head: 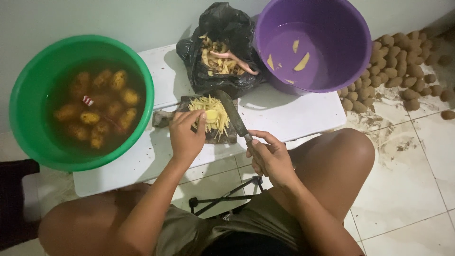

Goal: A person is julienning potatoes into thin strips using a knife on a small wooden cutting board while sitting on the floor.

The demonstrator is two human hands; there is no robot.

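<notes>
On the small dark cutting board (189,124), a peeled potato piece (211,115) lies beside a heap of cut potato strips (211,105). The left hand (186,135) pinches this piece with its fingertips. The right hand (271,159) is clenched around the handle of the knife (232,113), whose blade lies just right of the piece. The slicing seems midway; I judge the next cut needs the fingertips kept back. The board is crowded, with the black bag (222,28) just behind and the white table (284,114) free at right.

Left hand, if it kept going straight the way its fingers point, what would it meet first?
The left hand already touches the potato piece; beyond it lies the heap of cut potato strips, then probably the black bag.
</notes>
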